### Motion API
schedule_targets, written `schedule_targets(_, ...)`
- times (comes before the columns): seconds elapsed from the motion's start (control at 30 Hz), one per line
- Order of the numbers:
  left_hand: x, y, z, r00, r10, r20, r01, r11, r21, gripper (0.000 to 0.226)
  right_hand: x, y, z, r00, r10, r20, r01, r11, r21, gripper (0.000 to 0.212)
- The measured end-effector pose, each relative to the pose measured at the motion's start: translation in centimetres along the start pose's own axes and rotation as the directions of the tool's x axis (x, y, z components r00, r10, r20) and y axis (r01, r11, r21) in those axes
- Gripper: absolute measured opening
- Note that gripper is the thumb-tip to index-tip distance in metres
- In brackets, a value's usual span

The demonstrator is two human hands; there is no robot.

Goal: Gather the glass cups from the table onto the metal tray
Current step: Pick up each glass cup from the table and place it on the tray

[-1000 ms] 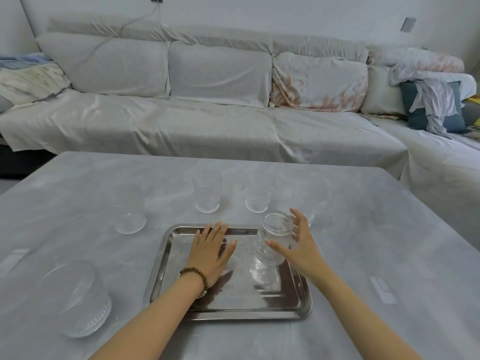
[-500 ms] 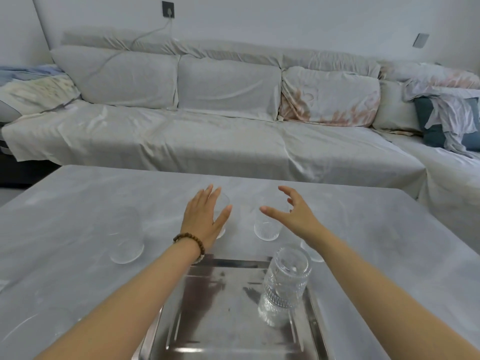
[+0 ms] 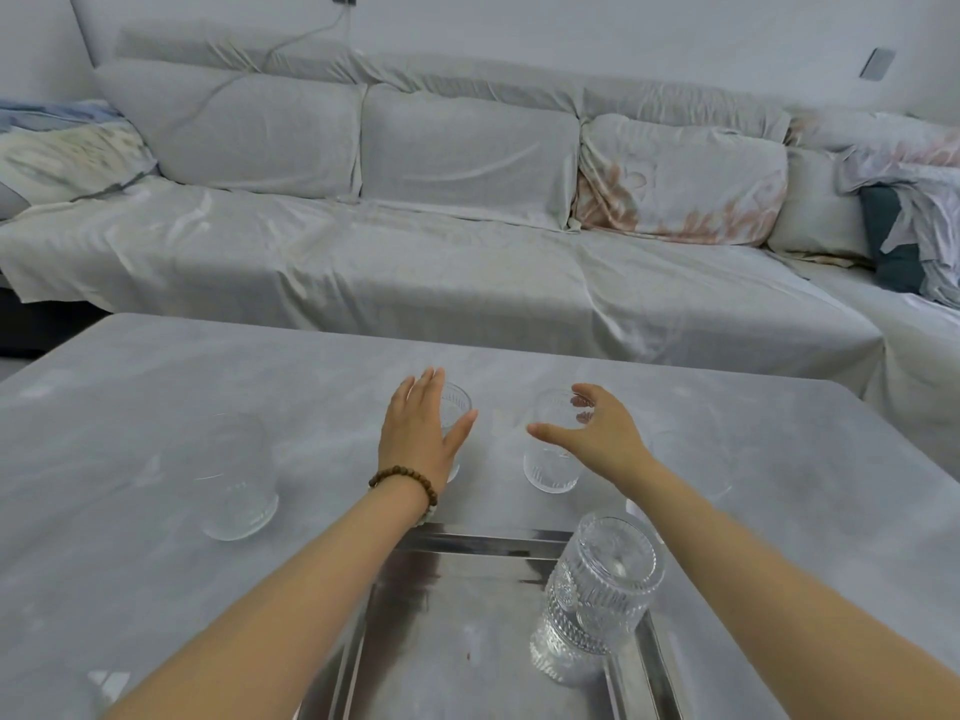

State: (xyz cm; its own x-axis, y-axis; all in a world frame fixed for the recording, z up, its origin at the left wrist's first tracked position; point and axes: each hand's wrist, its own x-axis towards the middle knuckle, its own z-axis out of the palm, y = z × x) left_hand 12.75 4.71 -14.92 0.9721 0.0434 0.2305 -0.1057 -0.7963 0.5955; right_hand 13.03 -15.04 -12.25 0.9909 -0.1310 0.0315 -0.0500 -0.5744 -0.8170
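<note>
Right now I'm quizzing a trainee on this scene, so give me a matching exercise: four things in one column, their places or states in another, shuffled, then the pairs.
Things:
1. ribbed cup
2. smooth cup
3. left hand
4. right hand

Places or states:
A. open, reaching around a small cup on the table
B. on the tray
C. wears a bead bracelet
D. on the table, left of both arms

Pairs: 1-B, 2-D, 3-C, 4-A
</note>
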Motion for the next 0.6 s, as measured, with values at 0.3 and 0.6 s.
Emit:
schedule_targets(0.3,-3.6,3.3,-3.9,0.995,0.101,-0.018,-0.099,0.894,-0.438,0.07,-4.4,-5.2,-3.9,1.0,0.008,0.013,-0.014,0.834,0.551,0.069)
schedule_targets(0.6,-9.8,7.1,-9.1,0.985,0.071,0.155,0.123,0.335,-0.934,0.082,-12.5,-7.3,-3.6,0.951,-0.192,0.241,-0.059,0.656,0.752,0.043)
